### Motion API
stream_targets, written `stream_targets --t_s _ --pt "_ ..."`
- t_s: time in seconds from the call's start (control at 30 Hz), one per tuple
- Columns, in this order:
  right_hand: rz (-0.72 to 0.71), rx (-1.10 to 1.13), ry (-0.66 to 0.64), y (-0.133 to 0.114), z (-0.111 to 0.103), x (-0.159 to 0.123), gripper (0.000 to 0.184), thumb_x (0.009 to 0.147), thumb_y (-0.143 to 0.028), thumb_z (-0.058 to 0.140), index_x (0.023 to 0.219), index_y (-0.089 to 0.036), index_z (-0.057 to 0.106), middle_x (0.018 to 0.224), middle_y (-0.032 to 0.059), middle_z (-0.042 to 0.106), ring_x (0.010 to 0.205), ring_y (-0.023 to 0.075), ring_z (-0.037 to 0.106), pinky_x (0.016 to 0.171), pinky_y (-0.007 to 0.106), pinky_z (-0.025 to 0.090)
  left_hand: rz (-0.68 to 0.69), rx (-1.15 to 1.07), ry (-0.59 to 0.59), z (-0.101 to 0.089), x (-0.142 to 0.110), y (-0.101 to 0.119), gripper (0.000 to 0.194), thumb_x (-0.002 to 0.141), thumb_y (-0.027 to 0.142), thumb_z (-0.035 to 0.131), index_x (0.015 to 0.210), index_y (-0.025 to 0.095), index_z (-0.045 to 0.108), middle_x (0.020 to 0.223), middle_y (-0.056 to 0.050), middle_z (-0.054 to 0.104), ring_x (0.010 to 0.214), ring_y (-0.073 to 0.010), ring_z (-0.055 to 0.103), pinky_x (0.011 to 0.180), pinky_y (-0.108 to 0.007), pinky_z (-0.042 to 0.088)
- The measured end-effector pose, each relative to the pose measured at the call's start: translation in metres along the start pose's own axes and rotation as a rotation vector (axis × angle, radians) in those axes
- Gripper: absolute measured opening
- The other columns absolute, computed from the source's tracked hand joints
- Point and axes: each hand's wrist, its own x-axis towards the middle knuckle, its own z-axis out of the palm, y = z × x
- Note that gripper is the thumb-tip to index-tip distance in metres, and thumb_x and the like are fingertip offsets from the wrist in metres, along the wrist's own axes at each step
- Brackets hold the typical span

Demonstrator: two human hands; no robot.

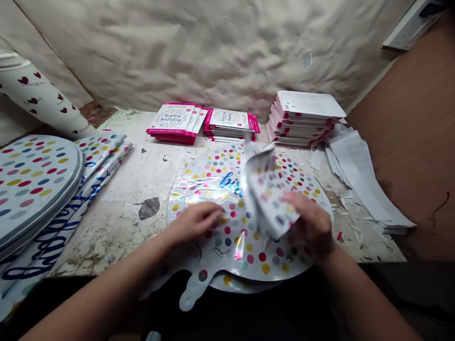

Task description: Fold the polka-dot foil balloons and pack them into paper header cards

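A flat foil balloon (245, 246), white with coloured dots and blue lettering, lies at the table's front edge, its tail sticking out toward me. My right hand (313, 220) grips a folded, dotted foil piece (272, 189) raised over the balloon. That piece is blurred, and I cannot tell whether it is part of the same balloon. On the left side of the balloon rests my left hand (197, 220), fingers curled together with the thumb close to them. Whatever may be between those fingers is hidden. Another dotted foil layer (231, 282) shows underneath.
Pink-edged "happy birthday" packets (174, 121) are stacked at the back, beside a second pile (229, 121). A taller packet stack (307, 111) and loose white papers (366, 175) are on the right. Flat dotted balloons (35, 175) and a heart-patterned roll (39, 94) occupy the left.
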Motion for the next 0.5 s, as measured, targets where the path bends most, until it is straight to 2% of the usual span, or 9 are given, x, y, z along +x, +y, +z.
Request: stream_targets --t_s 0.07,0.1,0.17,0.23,0.33,0.43,0.5 --pt "-0.118 0.160 -0.287 -0.017 0.001 -0.032 0.044 0.089 -0.015 0.041 0.131 -0.026 0.048 0.125 0.0063 0.058 0.121 0.0218 0.049 0.102 0.043 0.041 -0.205 -0.047 0.236 -0.019 0.004 -0.017 0.030 0.089 0.040 0.044 0.101 0.019 0.062 0.099 -0.006 0.068 0.091 -0.0197 0.063 0.080 -0.032 0.052" --pt "-0.141 0.202 -0.401 -0.021 0.000 -0.044 0.044 0.089 -0.015 0.041 0.131 -0.027 0.048 0.128 0.0054 0.056 0.126 0.0219 0.044 0.105 0.045 0.037 -0.256 -0.035 0.303 -0.028 0.007 -0.025 0.030 0.088 0.041 0.047 0.104 0.019 0.060 0.101 -0.006 0.067 0.090 -0.0194 0.063 0.079 -0.032 0.052" --pt "-0.133 0.239 -0.568 -0.023 -0.001 -0.061 0.044 0.089 -0.015 0.041 0.131 -0.029 0.048 0.133 0.0043 0.051 0.131 0.0222 0.035 0.107 0.048 0.031 -0.246 0.019 0.319 -0.038 0.018 -0.039 0.036 0.084 0.039 0.053 0.115 0.020 0.054 0.112 -0.007 0.062 0.094 -0.0193 0.062 0.082 -0.033 0.051" --pt "-0.090 0.282 -0.663 -0.018 -0.004 -0.067 0.046 0.088 -0.013 0.041 0.130 -0.030 0.048 0.135 0.0038 0.048 0.133 0.0214 0.030 0.108 0.048 0.028 -0.113 0.087 0.209 -0.042 0.036 -0.046 0.043 0.083 0.033 0.054 0.124 0.020 0.048 0.124 -0.008 0.055 0.105 -0.0203 0.057 0.088 -0.035 0.048" --pt "-0.031 0.352 -0.721 -0.011 -0.007 -0.065 0.051 0.085 -0.008 0.040 0.130 -0.031 0.048 0.135 0.0037 0.048 0.133 0.0197 0.030 0.109 0.047 0.026 0.171 0.228 -0.018 -0.037 0.073 -0.039 0.047 0.083 0.019 0.051 0.129 0.021 0.042 0.134 -0.009 0.047 0.122 -0.0217 0.044 0.098 -0.040 0.041" --pt "-0.003 0.374 -0.752 -0.009 -0.008 -0.061 0.052 0.084 -0.008 0.041 0.131 -0.031 0.047 0.136 0.0034 0.047 0.133 0.0204 0.029 0.109 0.048 0.025 0.452 0.380 -0.156 -0.025 0.105 -0.018 0.042 0.082 0.012 0.049 0.124 0.021 0.047 0.129 -0.011 0.050 0.118 -0.0223 0.046 0.096 -0.041 0.040" --pt "0.001 0.366 -0.782 -0.010 -0.008 -0.060 0.053 0.085 -0.009 0.042 0.132 -0.032 0.046 0.137 0.0027 0.046 0.134 0.0207 0.028 0.109 0.048 0.024 0.610 0.487 -0.231 -0.019 0.118 -0.006 0.030 0.083 0.011 0.047 0.111 0.021 0.054 0.116 -0.010 0.057 0.106 -0.0219 0.050 0.090 -0.039 0.042"
